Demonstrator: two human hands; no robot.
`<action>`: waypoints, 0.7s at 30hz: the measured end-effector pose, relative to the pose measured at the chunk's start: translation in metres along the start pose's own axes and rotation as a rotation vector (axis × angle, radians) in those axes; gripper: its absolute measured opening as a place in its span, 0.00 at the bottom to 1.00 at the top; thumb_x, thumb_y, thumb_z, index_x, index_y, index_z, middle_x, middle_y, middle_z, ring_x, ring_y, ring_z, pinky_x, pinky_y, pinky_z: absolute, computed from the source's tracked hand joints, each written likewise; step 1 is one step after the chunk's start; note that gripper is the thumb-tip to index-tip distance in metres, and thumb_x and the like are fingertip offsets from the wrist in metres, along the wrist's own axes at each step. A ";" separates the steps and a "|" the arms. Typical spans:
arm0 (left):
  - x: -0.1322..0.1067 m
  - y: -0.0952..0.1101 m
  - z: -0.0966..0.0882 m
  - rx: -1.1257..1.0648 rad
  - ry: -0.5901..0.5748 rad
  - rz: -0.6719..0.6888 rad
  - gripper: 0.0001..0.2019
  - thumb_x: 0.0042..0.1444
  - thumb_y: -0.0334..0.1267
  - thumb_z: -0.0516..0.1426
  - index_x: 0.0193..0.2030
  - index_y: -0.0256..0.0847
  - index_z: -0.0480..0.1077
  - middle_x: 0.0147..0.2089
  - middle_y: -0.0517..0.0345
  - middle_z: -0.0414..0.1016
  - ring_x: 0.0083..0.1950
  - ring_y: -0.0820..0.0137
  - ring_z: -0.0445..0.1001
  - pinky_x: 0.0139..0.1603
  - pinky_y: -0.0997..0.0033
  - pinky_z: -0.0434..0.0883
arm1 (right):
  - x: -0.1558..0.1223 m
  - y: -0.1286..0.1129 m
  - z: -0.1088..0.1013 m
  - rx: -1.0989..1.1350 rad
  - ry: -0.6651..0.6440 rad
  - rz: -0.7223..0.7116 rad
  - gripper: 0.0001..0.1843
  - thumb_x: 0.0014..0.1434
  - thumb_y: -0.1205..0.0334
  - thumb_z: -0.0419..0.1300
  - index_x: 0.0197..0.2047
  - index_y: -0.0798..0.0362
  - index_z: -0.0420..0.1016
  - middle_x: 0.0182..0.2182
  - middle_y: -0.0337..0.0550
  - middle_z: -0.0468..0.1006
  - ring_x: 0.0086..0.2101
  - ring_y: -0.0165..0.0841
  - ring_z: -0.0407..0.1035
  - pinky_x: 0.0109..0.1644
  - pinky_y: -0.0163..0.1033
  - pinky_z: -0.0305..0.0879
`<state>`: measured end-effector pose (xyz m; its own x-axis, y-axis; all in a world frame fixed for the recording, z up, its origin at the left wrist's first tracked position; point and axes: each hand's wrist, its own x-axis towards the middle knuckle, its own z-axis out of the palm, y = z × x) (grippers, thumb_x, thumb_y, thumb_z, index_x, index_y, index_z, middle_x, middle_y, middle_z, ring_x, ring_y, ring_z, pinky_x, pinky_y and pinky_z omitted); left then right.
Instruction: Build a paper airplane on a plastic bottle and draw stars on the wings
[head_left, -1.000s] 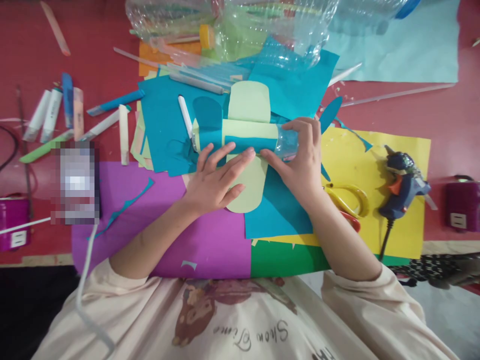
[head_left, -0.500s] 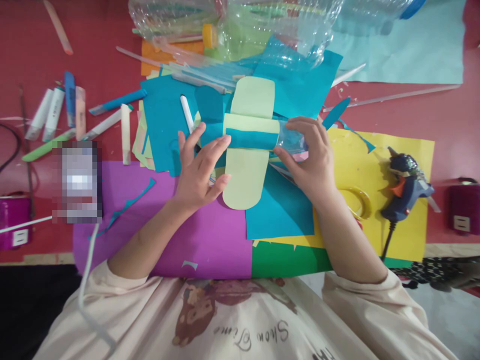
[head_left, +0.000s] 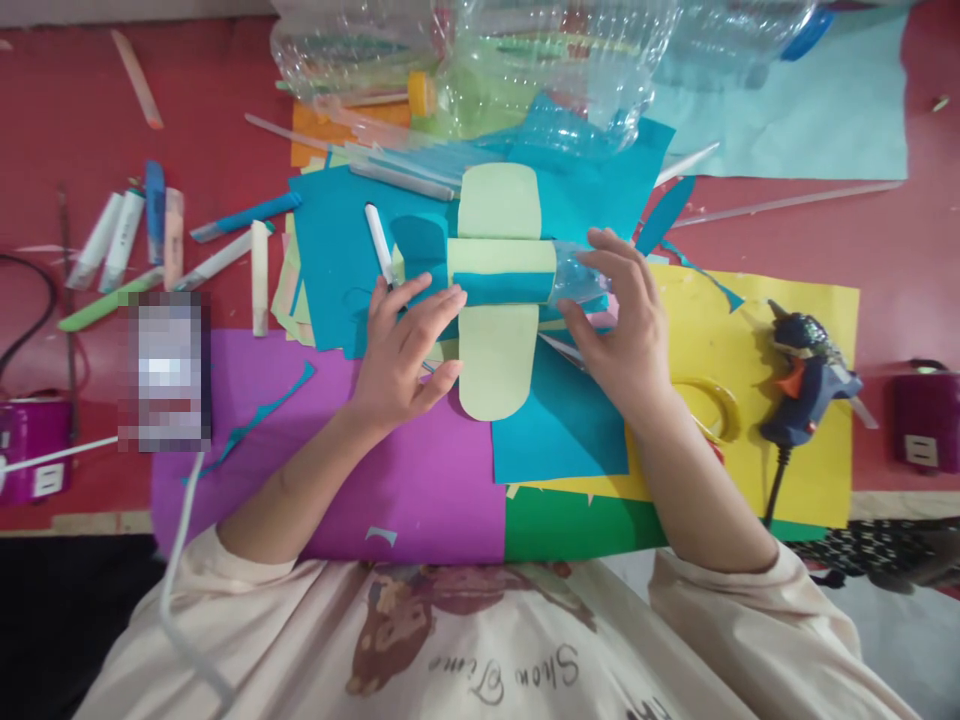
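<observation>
A small clear plastic bottle [head_left: 574, 275] lies on its side, wrapped in pale green and blue paper, with pale green paper wings [head_left: 496, 360] sticking out above and below. My right hand [head_left: 622, 320] curls round the bottle's bare right end, thumb below and fingers above. My left hand [head_left: 405, 345] rests at the wrapped left end, its fingers stretched out and touching the blue band, the thumb against the lower wing. A white marker [head_left: 379, 243] lies on blue paper just beyond my left fingers.
Coloured paper sheets cover the red table [head_left: 922, 260]: purple [head_left: 300, 480], green, yellow [head_left: 787, 470], blue. A blue glue gun [head_left: 806, 375] and yellow-handled scissors [head_left: 712, 400] lie to the right. Markers [head_left: 135, 235] and a phone [head_left: 165, 370] lie left. Large clear bottles [head_left: 480, 60] stand at the back.
My left hand lifted off the lower wing, drew back to the left, then came back to the bottle's wrapped end. My right hand kept hold of the bottle, which shifted slightly.
</observation>
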<state>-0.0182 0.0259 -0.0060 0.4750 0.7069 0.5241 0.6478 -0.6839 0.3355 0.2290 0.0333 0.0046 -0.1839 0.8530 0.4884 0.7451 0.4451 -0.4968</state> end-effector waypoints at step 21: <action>-0.006 -0.229 -0.111 0.423 0.065 -1.210 0.25 0.64 0.37 0.50 0.57 0.11 0.56 0.64 0.21 0.58 0.67 0.34 0.52 0.52 0.10 0.39 | -0.055 -0.017 -0.054 0.043 -0.212 0.167 0.09 0.61 0.62 0.58 0.46 0.49 0.72 0.45 0.48 0.79 0.46 0.40 0.75 0.47 0.45 0.73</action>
<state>-0.2361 0.1585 0.0010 -0.5680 0.8166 0.1028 0.7878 0.5032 0.3552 0.2607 -0.0354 0.0247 -0.1942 0.9517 0.2378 0.7492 0.3003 -0.5903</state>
